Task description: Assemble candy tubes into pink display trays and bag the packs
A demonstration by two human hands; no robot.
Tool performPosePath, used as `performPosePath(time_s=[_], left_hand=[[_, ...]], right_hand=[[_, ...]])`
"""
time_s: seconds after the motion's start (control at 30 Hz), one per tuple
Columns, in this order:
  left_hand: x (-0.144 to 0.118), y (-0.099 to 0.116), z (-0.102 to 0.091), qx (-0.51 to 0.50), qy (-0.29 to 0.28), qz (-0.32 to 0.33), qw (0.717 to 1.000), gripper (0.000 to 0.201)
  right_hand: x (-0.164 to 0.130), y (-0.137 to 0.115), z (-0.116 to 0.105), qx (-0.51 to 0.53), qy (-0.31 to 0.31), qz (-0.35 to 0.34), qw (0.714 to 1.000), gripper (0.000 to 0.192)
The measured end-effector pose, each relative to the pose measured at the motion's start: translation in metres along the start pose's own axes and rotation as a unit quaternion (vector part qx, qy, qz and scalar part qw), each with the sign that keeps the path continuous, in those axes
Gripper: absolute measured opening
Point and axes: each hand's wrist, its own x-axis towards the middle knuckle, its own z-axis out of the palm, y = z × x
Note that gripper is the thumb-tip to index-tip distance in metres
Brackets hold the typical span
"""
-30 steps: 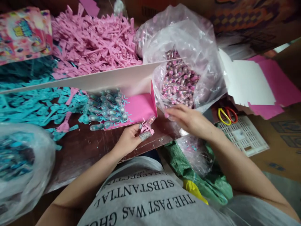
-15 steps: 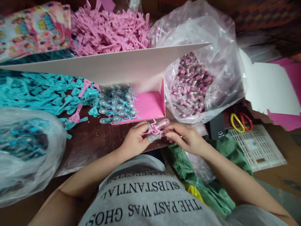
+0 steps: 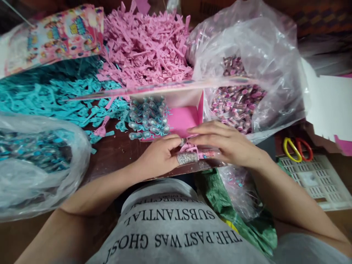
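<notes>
My left hand (image 3: 159, 157) and my right hand (image 3: 228, 143) meet over the table's front edge. Together they grip a small pink plastic holder with a clear glitter tube (image 3: 199, 152) in it. A taped fingertip of the left hand lies under the piece. Just behind the hands sits an open pink box (image 3: 187, 117) with several blue-capped tubes (image 3: 148, 117) laid in its left part. A clear bag of pink glitter tubes (image 3: 239, 102) stands to the right of the box.
A heap of pink plastic parts (image 3: 148, 47) lies at the back, teal parts (image 3: 49, 99) to the left. A bag of teal tubes (image 3: 33, 161) is near left. Printed packaging (image 3: 57, 33), scissors (image 3: 298, 148) on a white crate (image 3: 319, 179), white card (image 3: 330, 102), green bag (image 3: 247, 216).
My right hand came back from the bag of pink tubes to my left hand and now covers the pink piece. The view shifted, and the box lid now appears edge-on.
</notes>
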Motion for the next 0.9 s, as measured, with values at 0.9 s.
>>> performPosePath(time_s=[0.9], left_hand=[[0.057, -0.07, -0.089, 0.333, 0.003, 0.074, 0.94, 0.041]], right_hand=[[0.121, 0.067, -0.001, -0.276, -0.073, 0.207, 0.936, 0.038]])
